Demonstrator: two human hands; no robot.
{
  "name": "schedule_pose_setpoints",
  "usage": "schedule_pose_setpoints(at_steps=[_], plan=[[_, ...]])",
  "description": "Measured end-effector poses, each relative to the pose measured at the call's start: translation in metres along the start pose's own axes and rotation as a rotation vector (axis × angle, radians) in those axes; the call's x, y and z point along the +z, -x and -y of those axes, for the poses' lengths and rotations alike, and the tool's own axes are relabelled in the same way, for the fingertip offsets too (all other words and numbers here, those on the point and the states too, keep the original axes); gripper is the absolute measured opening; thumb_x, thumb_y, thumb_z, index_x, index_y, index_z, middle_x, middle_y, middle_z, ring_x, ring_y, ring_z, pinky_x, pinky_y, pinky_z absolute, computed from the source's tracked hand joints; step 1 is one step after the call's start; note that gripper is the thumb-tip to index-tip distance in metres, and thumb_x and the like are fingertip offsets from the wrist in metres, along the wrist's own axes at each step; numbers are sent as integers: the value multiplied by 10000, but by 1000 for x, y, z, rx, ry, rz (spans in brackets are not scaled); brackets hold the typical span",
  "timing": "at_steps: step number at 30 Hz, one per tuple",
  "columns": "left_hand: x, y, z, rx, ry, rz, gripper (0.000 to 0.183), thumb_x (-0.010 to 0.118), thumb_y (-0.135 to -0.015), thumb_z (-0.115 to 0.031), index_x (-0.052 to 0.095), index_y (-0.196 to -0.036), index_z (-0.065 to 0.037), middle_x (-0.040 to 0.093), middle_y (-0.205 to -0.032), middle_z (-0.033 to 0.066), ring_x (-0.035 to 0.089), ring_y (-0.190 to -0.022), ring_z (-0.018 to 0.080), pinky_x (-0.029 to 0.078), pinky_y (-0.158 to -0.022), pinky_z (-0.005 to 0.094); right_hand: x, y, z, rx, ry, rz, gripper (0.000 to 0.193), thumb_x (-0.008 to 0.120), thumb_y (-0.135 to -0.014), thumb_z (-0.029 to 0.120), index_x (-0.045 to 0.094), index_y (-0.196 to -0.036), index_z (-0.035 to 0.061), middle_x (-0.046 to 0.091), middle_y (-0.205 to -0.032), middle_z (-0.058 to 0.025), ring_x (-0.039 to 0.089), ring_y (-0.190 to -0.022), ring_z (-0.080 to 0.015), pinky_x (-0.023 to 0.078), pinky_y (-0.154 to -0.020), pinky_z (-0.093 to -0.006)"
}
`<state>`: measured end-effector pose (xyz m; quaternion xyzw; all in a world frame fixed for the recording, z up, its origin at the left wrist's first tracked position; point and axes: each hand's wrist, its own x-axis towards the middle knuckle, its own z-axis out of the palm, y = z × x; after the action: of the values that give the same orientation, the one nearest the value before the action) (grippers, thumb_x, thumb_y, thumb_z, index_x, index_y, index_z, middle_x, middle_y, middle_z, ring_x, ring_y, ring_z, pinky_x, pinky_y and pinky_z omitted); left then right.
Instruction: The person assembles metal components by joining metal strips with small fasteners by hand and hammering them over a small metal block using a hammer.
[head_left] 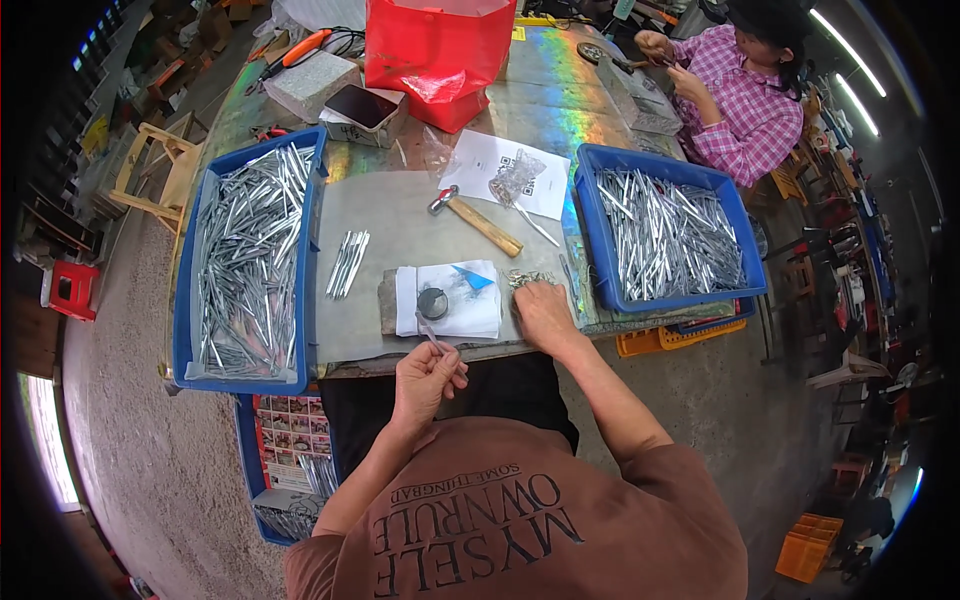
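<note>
Pinched in my left hand [428, 385] is a thin metal rod [428, 332], its far tip beside a small dark round dish [432, 303]. That dish rests on a stack of white paper [470, 318] over a block, next to a small blue triangle [472, 277]. My right hand [547, 315] reaches into a little heap of small shiny pieces [528, 277], its fingers bent together; what they grip is hidden. Several slim metal rods [348, 265] lie side by side to the left. Beyond the paper lies a hammer [475, 220] with a wooden handle.
Blue trays full of metal rods stand at the left [310, 250] and right [690, 300]. Farther back are a phone [360, 106] on a box, a red bag [435, 50] and a printed sheet [480, 165]. A person in a checked shirt [750, 120] works at the far right.
</note>
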<state>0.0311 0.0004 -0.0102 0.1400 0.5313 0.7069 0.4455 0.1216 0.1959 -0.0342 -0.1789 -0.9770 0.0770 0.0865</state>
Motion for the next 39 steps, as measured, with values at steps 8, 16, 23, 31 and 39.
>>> schedule_pose_setpoints(at_steps=[8,16,23,31,39], plan=[[-2,-7,-3,18,33,-8,139,510,-807,-138,487,-837,-4,560,-718,85,559,-561,113,417,-428,165,-24,10,20,86,-609,-205,84,499,-730,81,452,-726,11,504,-678,-131,502,-666,-290,375,-593,-367],[5,-17,-11,10,150,21,155,525,-796,-136,509,-872,-1,564,-756,93,583,-636,153,459,-493,194,-40,26,66,219,-1181,-70,84,483,-799,74,490,-831,-3,491,-689,-19,444,-642,-75,382,-584,-209],[8,-17,-16,40,329,14,163,537,-787,-138,512,-874,-4,574,-760,104,584,-644,170,476,-514,215,-32,29,80,171,-1454,-48,137,451,-809,27,419,-941,8,447,-696,18,405,-639,-38,348,-571,-175],[6,-16,-12,44,349,10,151,531,-791,-135,510,-865,-5,573,-756,102,575,-634,156,475,-524,213,-29,27,83,184,-1473,-53,127,449,-809,19,393,-923,18,443,-680,20,396,-614,-33,326,-540,-172],[8,-16,-11,106,324,-19,135,530,-792,-132,516,-850,-11,569,-737,86,555,-602,129,450,-508,203,-30,26,87,206,-1521,-62,133,452,-803,2,381,-912,29,456,-680,15,398,-609,-26,318,-531,-166]])
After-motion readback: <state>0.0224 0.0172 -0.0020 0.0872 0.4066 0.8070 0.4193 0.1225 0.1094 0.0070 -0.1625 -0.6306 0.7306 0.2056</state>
